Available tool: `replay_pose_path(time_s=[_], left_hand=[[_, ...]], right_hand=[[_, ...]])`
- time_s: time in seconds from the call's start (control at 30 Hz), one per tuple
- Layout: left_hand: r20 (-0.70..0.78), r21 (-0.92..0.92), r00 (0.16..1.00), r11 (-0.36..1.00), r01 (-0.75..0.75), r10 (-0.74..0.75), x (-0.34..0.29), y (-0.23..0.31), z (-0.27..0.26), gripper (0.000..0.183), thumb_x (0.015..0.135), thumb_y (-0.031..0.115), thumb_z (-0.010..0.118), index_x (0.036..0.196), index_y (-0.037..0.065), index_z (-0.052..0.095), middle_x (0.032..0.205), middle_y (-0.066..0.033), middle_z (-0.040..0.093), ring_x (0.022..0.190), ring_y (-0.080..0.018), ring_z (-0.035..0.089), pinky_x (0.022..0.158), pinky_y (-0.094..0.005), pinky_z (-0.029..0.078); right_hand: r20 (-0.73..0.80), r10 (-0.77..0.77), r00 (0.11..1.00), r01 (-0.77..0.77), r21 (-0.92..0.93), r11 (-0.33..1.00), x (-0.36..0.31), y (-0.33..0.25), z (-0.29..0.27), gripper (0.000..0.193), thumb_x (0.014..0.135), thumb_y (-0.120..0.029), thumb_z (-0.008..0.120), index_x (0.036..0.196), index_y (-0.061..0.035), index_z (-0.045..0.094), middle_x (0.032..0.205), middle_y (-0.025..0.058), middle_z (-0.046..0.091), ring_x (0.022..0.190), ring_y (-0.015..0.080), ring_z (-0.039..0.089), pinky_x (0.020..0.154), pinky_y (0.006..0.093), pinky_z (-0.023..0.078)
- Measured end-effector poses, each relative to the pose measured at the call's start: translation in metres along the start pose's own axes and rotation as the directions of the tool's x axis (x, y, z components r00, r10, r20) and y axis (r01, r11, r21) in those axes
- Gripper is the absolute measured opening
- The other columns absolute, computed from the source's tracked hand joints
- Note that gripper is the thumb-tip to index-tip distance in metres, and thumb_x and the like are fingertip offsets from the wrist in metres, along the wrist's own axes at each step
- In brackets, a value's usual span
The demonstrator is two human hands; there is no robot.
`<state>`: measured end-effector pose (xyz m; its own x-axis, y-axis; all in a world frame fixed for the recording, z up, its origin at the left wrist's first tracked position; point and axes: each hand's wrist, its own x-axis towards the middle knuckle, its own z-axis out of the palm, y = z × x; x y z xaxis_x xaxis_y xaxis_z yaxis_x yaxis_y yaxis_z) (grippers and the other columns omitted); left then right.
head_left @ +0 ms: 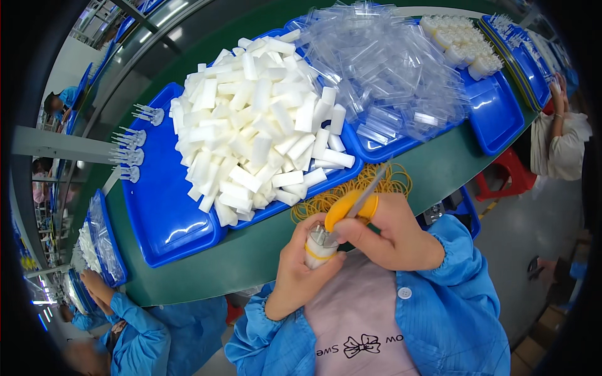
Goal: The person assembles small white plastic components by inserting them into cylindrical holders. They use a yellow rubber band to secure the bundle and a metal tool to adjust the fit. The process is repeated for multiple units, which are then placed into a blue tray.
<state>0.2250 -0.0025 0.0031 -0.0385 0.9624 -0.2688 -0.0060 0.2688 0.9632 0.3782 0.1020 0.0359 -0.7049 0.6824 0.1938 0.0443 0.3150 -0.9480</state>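
In my left hand (304, 266) is a small bundle (318, 249), with clear plastic at its top, white material lower down and a yellow rubber band around it. The fingers wrap its sides. My right hand (392, 235) is closed on a slim grey metal tool that looks like tweezers (371, 188); its lower end reaches the top of the bundle. A yellow covering (338, 212) surrounds the right index finger or the tool there; I cannot tell which. Just beyond my hands, a heap of yellow rubber bands (392, 182) lies on the green table (251, 266).
White foam blocks (251, 125) pile over a blue tray (166, 219). Clear plastic sleeves (389, 69) heap in another tray. White pronged parts (461, 44) stand at the far right, others (130, 147) at the left edge. Co-workers sit left and right; a red stool (508, 178) stands right.
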Motion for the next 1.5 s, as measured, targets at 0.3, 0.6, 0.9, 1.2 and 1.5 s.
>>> replay_pose_path(time_s=[0.3, 0.6, 0.9, 1.2, 1.5], left_hand=[[0.173, -0.549, 0.984, 0.826, 0.128, -0.038, -0.004, -0.004, -0.011, 0.055, 0.078, 0.009, 0.071, 0.125, 0.004, 0.042, 0.100, -0.0090, 0.057, 0.091, -0.0164, 0.059, 0.080, -0.0325, 0.052], [0.222, -0.581, 0.971, 0.789, 0.201, -0.085, -0.003, -0.016, -0.017, 0.062, 0.081, 0.020, 0.071, 0.131, 0.002, 0.038, 0.110, -0.0100, 0.057, 0.100, -0.0189, 0.058, 0.084, -0.0336, 0.051], [0.211, -0.547, 0.975, 0.819, 0.172, -0.064, -0.006, -0.017, -0.016, 0.066, 0.085, 0.030, 0.067, 0.135, 0.002, 0.034, 0.114, -0.0140, 0.057, 0.099, -0.0214, 0.060, 0.087, -0.0335, 0.049], [0.245, -0.576, 0.968, 0.796, 0.186, -0.049, -0.006, -0.016, -0.013, 0.068, 0.089, 0.044, 0.056, 0.135, 0.000, 0.033, 0.112, -0.0137, 0.056, 0.096, -0.0195, 0.058, 0.082, -0.0333, 0.050], [0.252, -0.563, 0.965, 0.799, 0.209, -0.075, -0.008, -0.021, -0.011, 0.063, 0.091, 0.042, 0.054, 0.134, 0.000, 0.034, 0.114, -0.0132, 0.054, 0.095, -0.0189, 0.056, 0.083, -0.0330, 0.048]], right_hand=[[-0.102, 0.175, 0.979, -0.114, 0.441, 0.890, 0.001, 0.007, -0.007, 0.019, 0.094, -0.017, 0.051, 0.096, 0.0014, 0.056, 0.083, 0.0084, 0.062, 0.071, 0.0134, 0.063, 0.062, 0.0240, 0.050], [0.041, 0.184, 0.982, -0.183, 0.437, 0.881, 0.002, 0.014, -0.006, 0.020, 0.096, -0.017, 0.049, 0.100, 0.0021, 0.054, 0.086, 0.0073, 0.059, 0.073, 0.0124, 0.061, 0.064, 0.0235, 0.050], [0.034, 0.194, 0.980, -0.186, 0.482, 0.856, 0.004, 0.011, -0.008, 0.020, 0.096, -0.018, 0.049, 0.098, 0.0011, 0.054, 0.086, 0.0068, 0.059, 0.072, 0.0099, 0.060, 0.062, 0.0219, 0.048], [0.050, 0.248, 0.968, -0.245, 0.433, 0.868, 0.010, 0.009, -0.010, 0.018, 0.094, -0.014, 0.052, 0.099, 0.0019, 0.057, 0.078, 0.0032, 0.060, 0.066, 0.0063, 0.055, 0.060, 0.0205, 0.047], [0.100, 0.100, 0.990, -0.105, 0.053, 0.993, 0.003, 0.005, -0.007, 0.016, 0.093, -0.015, 0.054, 0.092, 0.0001, 0.059, 0.071, 0.0028, 0.059, 0.063, 0.0095, 0.057, 0.055, 0.0265, 0.046]])
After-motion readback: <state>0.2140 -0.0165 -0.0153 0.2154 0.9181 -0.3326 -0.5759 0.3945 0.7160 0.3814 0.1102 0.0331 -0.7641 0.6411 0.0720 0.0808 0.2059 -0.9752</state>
